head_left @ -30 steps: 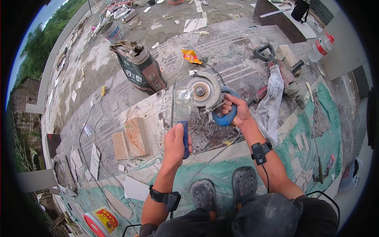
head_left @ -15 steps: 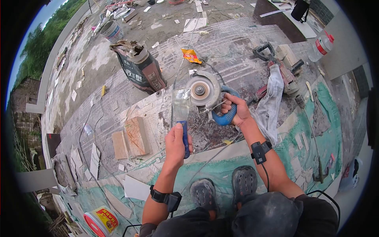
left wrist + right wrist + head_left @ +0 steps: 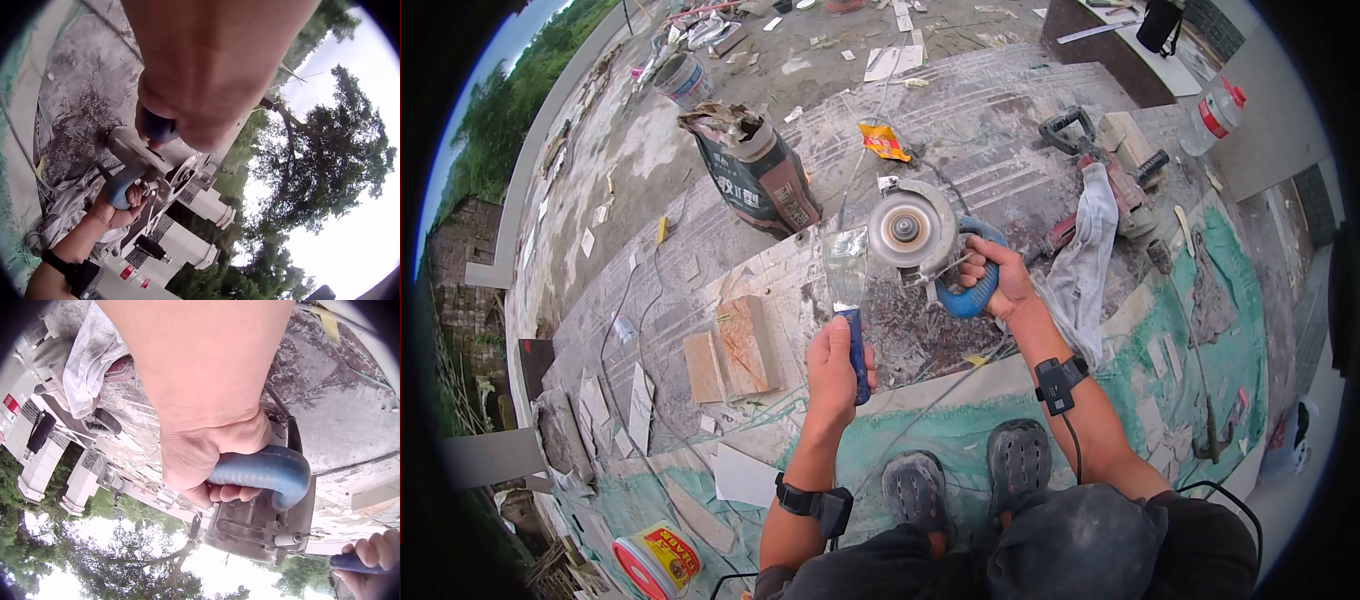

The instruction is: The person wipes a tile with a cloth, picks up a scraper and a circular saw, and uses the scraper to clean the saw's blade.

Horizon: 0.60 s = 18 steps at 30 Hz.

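Observation:
In the head view, the left hand (image 3: 832,370) grips the blue handle of a scraper (image 3: 846,258), whose wide metal blade points away from the body. The right hand (image 3: 997,278) holds the blue handle of a circular saw (image 3: 913,228), its round blade facing up beside the scraper blade, with a gap between them. The left wrist view shows the scraper handle end (image 3: 159,127) under the left hand and the saw handle (image 3: 119,187) in the other hand. In the right wrist view, fingers (image 3: 232,492) curl round the saw's blue handle (image 3: 265,474).
A torn bag (image 3: 755,180) stands at the back left, with an orange packet (image 3: 885,142) to its right. Wooden blocks (image 3: 745,345) lie left of the left hand. A white cloth (image 3: 1090,260) drapes near a red tool (image 3: 1125,200); a bottle (image 3: 1215,118) stands far right.
The left hand and scraper have moved left, away from the saw blade, which the scraper overlapped in view before. The right hand and saw have barely moved.

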Tool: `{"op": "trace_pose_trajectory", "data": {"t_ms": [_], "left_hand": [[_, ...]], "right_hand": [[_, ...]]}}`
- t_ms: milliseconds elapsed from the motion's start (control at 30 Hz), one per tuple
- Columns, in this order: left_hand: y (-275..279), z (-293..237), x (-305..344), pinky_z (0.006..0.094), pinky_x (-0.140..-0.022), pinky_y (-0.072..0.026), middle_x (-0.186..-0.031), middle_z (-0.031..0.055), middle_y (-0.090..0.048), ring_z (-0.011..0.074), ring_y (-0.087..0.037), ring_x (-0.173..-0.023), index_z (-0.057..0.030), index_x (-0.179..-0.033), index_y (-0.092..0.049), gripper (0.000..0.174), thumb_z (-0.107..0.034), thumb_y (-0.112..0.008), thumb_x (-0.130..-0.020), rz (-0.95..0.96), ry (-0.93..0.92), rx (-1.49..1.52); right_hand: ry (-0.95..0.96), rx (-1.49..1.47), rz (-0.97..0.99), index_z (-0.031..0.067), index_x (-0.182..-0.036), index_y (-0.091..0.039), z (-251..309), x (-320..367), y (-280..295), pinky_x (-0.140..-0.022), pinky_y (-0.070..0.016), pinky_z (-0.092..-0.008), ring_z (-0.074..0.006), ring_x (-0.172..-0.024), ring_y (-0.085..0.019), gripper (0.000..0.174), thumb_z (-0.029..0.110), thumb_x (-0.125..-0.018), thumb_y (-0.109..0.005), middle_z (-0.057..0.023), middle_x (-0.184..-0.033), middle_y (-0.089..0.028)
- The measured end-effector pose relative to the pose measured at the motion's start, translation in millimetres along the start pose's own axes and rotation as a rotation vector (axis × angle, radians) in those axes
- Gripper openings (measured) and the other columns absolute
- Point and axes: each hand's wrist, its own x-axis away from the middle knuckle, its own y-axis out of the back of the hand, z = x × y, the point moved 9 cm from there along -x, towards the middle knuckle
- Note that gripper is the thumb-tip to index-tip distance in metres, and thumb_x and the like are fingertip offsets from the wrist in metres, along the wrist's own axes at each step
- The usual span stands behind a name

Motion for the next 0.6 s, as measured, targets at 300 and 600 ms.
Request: {"op": "trace_pose_trajectory", "data": {"t_ms": [300, 600], "left_hand": [[18.8, 5.8, -4.4, 0.0252, -0.039, -0.0439, -0.064, 0.0072, -0.06, 0.0129, -0.054, -0.043, 0.0001, -0.104, -0.057, 0.042, -0.04, -0.044, -0.108, 0.059, 0.066, -0.023], [10.4, -3.4, -0.9, 0.0255, -0.037, -0.0439, -0.063, 0.0078, -0.06, 0.0137, -0.056, -0.042, -0.0002, -0.103, -0.057, 0.043, -0.041, -0.044, -0.107, 0.045, 0.046, -0.019]], "right_hand": [[-0.005, -0.014, -0.01, 0.0095, -0.091, -0.056, -0.6, 0.7, -1.3, -0.059, -0.0462, -0.0284, -0.0097, -0.061, -0.051, 0.012, 0.017, -0.1, -0.057, 0.0027, -0.07, -0.049], [-0.01, -0.035, -0.011, 0.0091, -0.089, -0.056, -2.0, -0.2, -0.2, -0.059, -0.0479, -0.0295, -0.0116, -0.06, -0.052, 0.014, 0.017, -0.1, -0.058, 0.0021, -0.069, -0.05]]}}
